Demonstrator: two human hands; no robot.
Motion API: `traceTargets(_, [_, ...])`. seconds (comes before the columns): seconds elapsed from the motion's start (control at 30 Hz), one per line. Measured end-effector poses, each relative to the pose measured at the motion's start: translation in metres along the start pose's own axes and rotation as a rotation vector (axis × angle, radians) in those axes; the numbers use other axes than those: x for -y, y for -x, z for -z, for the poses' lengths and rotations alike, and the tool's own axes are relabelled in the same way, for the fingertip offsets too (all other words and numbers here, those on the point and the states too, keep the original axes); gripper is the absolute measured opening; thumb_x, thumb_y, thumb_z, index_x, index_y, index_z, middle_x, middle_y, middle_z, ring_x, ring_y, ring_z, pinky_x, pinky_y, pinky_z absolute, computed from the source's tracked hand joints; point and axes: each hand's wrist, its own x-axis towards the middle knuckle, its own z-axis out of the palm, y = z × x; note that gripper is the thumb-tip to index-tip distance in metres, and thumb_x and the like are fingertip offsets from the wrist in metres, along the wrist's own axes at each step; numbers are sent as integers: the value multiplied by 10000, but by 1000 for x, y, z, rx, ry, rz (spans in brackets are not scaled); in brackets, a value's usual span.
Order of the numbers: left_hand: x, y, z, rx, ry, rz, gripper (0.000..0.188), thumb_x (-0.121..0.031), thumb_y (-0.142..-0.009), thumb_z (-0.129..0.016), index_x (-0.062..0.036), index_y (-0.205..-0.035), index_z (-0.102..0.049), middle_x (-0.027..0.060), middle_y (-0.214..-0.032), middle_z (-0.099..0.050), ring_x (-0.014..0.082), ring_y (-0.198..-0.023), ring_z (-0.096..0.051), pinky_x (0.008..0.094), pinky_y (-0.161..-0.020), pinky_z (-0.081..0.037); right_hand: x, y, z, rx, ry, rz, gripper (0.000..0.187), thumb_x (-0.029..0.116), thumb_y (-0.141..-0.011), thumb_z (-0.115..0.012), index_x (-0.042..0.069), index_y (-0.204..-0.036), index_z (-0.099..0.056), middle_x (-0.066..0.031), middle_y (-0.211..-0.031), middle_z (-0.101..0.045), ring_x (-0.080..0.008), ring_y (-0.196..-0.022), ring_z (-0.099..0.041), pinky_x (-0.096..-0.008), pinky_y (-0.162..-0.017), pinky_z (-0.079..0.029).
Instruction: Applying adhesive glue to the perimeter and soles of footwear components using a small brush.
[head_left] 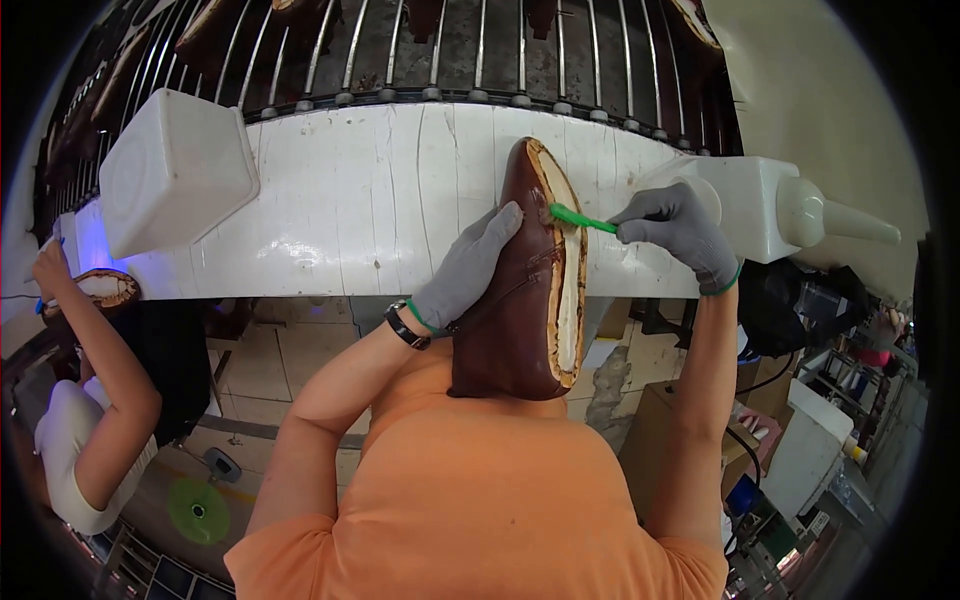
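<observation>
Bristles of the thin green plastic brush (582,219) pinched in my grey-gloved right hand (680,232) meet the brown leather shoe (520,290), long axis pointing away, clamped by my left hand (468,268).

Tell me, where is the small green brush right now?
In the head view, the small green brush sits right of centre, held by the grey-gloved right hand, its tip touching the pale bottom rim of the brown leather shoe.

Glossy brown leather shoe (515,300); grey knit gloves; green plastic brush (580,219); cracked white-painted ledge (360,190).
</observation>
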Motion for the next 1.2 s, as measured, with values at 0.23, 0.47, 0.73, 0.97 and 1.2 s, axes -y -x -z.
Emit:
traceTargets(0.23, [1,0,-2,-9,23,-1,618,-456,-1044,-425,68,-1365,-490,123,-1217,-623,151,-1096,-558,287,-984,-432,3,54,-24,150,-108,59,167,97,-772,-802,1,-904,-766,-47,-737,-688,-65,-686,-598,-236,-624,-450])
traceTargets(0.47, [4,-1,-2,-24,58,47,634,-471,-1036,-437,59,-1380,-486,123,-1230,-615,151,-1098,-557,284,-983,-435,1,50,-41,-213,19,2,157,133,-825,-752,7,-919,-768,-30,-735,-683,-52,-655,-534,-241,-597,-414])
traceTargets(0.73, [2,0,-2,-15,35,40,657,-494,-1030,-436,54,-1391,-480,141,-1252,-611,164,-1106,-567,285,-994,-434,18,81,-41,51,10,196,123,61,-773,-774,0,-879,-759,-54,-731,-691,-71,-668,-595,-248,-604,-452])
traceTargets(0.97, [8,-2,0,8,144,77,653,-498,-1024,-448,55,-1370,-492,130,-1248,-609,158,-1107,-570,286,-985,-445,8,62,-48,-260,82,-2,117,115,-799,-771,25,-875,-774,-35,-687,-660,-51,-621,-532,-231,-583,-423])
traceTargets(1.2, [1,1,-2,14,125,59,639,-495,-1022,-454,45,-1361,-497,125,-1239,-608,149,-1097,-570,285,-980,-451,20,83,-41,86,-11,168,157,73,-766,-799,6,-904,-768,-66,-718,-680,-94,-638,-596,-268,-609,-463])
